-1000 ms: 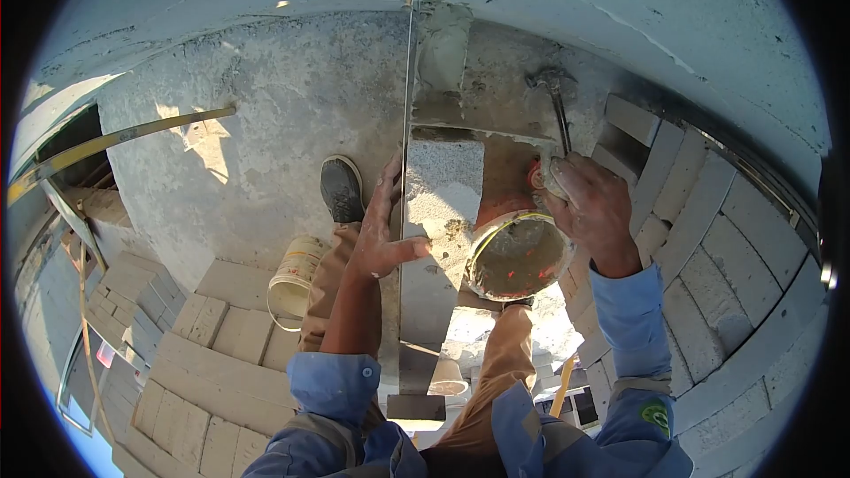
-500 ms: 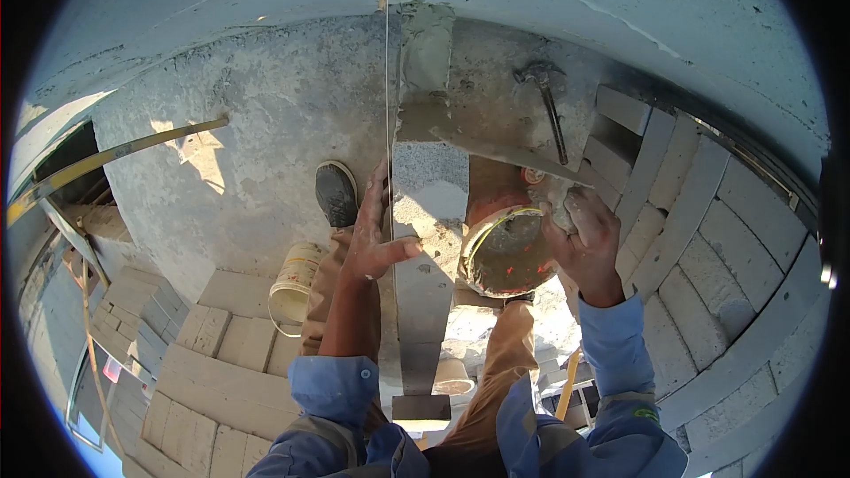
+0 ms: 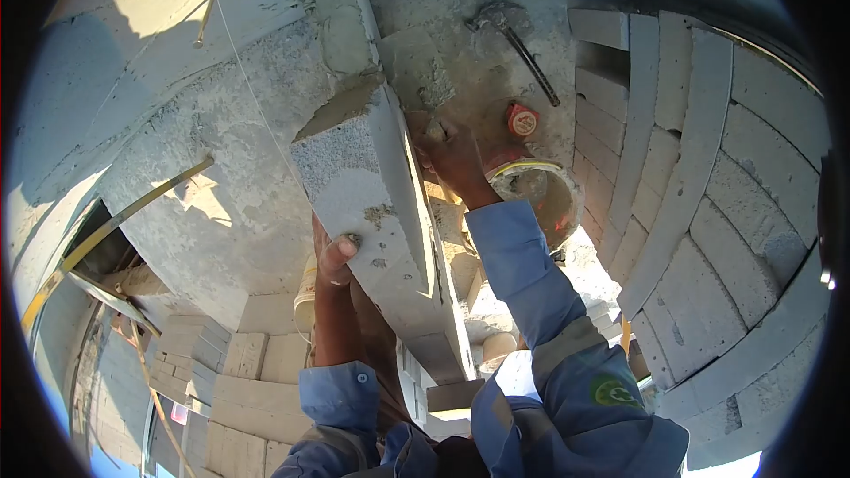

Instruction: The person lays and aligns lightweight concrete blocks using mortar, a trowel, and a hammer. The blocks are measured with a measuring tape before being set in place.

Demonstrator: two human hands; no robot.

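A pale block wall runs up the middle, with a speckled, mortar-spotted top. My left hand grips its left edge, thumb over the top beside a small mortar lump; the other fingers are mostly hidden by the wall. On the opposite side, my right hand is closed around a trowel handle, close against the wall's right face. Its blade is seen nearly edge-on and mostly hidden. Just below that hand stands a bucket of grey mortar, partly covered by my right sleeve.
A hammer and a red tape measure lie on the floor at right. Stacked blocks line the right side, more blocks the lower left. A string stretches left of the wall; a yellow strip juts in.
My right hand has moved left with the trowel, from above the bucket to the wall's right side. My left hand has come down onto the wall's left edge. The view has shifted and turned.
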